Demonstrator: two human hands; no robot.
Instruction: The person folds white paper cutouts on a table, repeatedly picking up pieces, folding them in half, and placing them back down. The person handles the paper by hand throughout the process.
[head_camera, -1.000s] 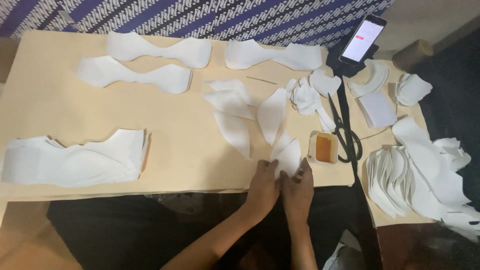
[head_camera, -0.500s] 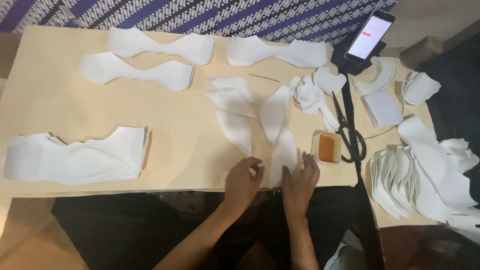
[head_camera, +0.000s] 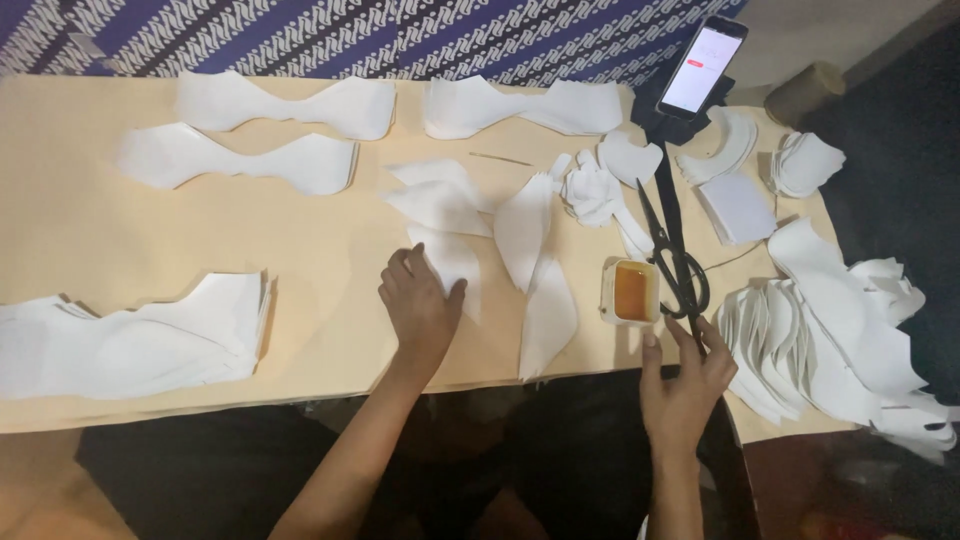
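My left hand (head_camera: 420, 305) rests flat on a white petal-shaped paper piece (head_camera: 452, 258) near the table's front edge, fingers spread. My right hand (head_camera: 685, 378) is at the front right, fingers reaching toward the handles of black scissors (head_camera: 672, 258) and holding nothing. A small white dish of orange-brown glue (head_camera: 630, 291) sits just left of the scissors. More white petal pieces (head_camera: 545, 265) lie between my two hands.
Stacks of wavy white paper cutouts lie at the left front (head_camera: 130, 340) and along the back (head_camera: 290, 105). A phone (head_camera: 703, 68) stands on a black holder at back right. Curved white pieces pile at the right (head_camera: 810, 340). The tan table (head_camera: 180, 235) ends near my body.
Both hands were together on a petal piece at the front edge. They have parted: the left moved left onto another piece, the right moved right toward the scissors.
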